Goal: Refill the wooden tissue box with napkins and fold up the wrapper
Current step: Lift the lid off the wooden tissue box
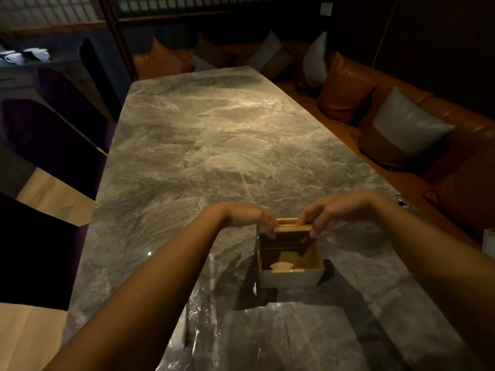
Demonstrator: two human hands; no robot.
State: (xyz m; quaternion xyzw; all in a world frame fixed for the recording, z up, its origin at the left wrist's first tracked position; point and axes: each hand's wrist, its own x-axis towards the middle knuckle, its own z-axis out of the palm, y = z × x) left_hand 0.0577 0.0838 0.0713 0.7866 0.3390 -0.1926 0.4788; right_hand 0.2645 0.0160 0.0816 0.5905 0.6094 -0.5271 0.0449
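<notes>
A square wooden tissue box [290,275] stands open on the grey marble table [214,135], its inside dark and bare wood. Across its far edge lies a wooden lid or slat [292,225]. My left hand [251,219] pinches the slat's left end and my right hand [337,210] pinches its right end. A clear plastic wrapper [214,325] lies crumpled on the table in front of the box, near me. I cannot make out napkins inside the wrapper.
Dark purple chairs [53,140] line the table's left side. An orange leather bench [455,183] with orange and white cushions runs along the right side. White cups [16,56] sit on a counter at the far left.
</notes>
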